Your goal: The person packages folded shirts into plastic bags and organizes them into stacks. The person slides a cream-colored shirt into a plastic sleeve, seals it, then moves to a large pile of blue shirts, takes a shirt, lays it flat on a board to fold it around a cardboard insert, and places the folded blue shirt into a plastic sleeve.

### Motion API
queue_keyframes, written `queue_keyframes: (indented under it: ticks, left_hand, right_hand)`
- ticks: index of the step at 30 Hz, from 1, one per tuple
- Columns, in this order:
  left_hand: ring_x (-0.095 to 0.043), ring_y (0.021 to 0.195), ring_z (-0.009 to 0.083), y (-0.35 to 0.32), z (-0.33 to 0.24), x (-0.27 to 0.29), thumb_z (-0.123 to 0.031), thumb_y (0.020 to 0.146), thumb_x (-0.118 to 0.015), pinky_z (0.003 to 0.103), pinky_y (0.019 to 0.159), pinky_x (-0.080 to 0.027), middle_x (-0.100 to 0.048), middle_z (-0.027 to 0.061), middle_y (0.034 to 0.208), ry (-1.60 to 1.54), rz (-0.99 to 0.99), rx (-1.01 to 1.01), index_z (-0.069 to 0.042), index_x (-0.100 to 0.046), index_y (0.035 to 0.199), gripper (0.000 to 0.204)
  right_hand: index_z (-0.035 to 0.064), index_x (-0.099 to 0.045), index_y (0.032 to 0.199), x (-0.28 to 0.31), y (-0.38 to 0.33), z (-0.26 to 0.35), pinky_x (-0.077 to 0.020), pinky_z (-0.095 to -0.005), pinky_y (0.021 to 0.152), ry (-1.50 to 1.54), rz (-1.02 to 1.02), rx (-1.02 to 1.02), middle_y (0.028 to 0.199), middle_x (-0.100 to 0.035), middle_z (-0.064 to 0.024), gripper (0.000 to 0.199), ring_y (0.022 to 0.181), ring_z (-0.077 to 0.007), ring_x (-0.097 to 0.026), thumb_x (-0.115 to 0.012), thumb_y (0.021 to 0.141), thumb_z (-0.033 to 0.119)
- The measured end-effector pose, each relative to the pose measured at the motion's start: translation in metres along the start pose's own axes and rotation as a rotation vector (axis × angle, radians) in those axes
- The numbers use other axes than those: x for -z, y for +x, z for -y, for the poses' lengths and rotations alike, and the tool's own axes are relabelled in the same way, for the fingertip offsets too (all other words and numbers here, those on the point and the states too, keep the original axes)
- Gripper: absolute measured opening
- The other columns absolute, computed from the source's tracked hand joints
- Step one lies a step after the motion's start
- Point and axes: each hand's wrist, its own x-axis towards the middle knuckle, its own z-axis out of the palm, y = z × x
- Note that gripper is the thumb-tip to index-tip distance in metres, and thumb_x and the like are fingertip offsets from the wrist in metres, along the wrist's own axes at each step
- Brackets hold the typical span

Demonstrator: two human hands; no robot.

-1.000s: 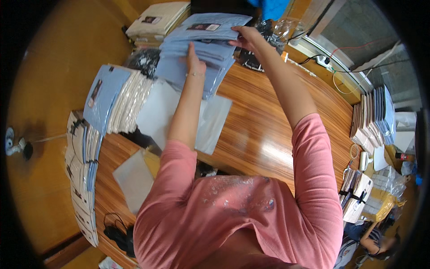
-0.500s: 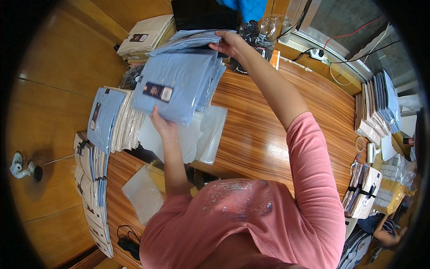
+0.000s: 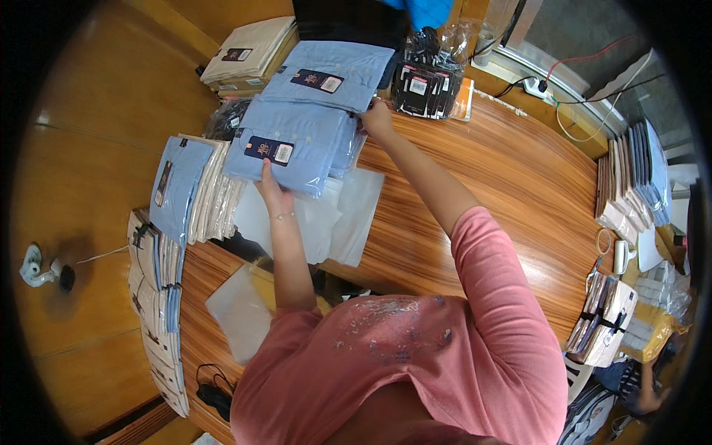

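A light blue folded shirt in a clear bag (image 3: pixel 291 148) lies on a stack on the wooden table (image 3: pixel 504 185). My left hand (image 3: pixel 268 187) rests on its near edge, fingers on the bag. Just beyond it lies a second bagged blue shirt (image 3: pixel 330 74), and my right hand (image 3: pixel 377 119) grips the right edge of the pile beside it. Flat empty clear bags (image 3: pixel 337 215) lie under and in front of the stack.
Rows of bagged shirts stand on edge at the left (image 3: pixel 193 189) and along the lower left (image 3: pixel 152 311). A cream shirt pack (image 3: pixel 248 48) and dark bagged items (image 3: pixel 426 78) sit at the back. More packs line the right edge (image 3: pixel 630 185). A power strip (image 3: pixel 538 87) lies by the window.
The blue shirt stack, held up in the air a second ago, has come down onto the table. My left hand moved from under it to its near edge.
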Motion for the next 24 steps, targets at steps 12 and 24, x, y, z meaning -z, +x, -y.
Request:
queue_keyframes:
  ticks: [12, 24]
  left_hand:
    - [-0.051, 0.107, 0.0242, -0.013, -0.032, -0.002, -0.024, 0.086, -0.057, 0.042, 0.094, -0.04, -0.053, 0.0097, 0.117, 0.058, -0.042, 0.139, -0.004, -0.046, 0.121, 0.042]
    - [-0.052, 0.104, 0.0233, 0.006, -0.001, 0.009, -0.023, 0.087, -0.054, 0.039, 0.089, -0.043, -0.053, 0.0097, 0.115, 0.123, -0.068, 0.075, -0.005, -0.047, 0.119, 0.038]
  right_hand:
    - [0.0007, -0.052, 0.088, 0.015, -0.017, 0.028, -0.0488, -0.0331, 0.036, 0.571, 0.12, -0.542, 0.06, -0.052, -0.0082, 0.009, 0.044, -0.0179, -0.054, -0.049, 0.082, 0.008]
    - [-0.0048, -0.059, 0.083, 0.026, -0.006, 0.029, -0.0469, -0.0354, 0.053, 0.005, 0.04, -0.035, 0.071, -0.063, -0.0169, 0.038, 0.065, -0.0266, -0.062, -0.064, 0.074, 0.032]
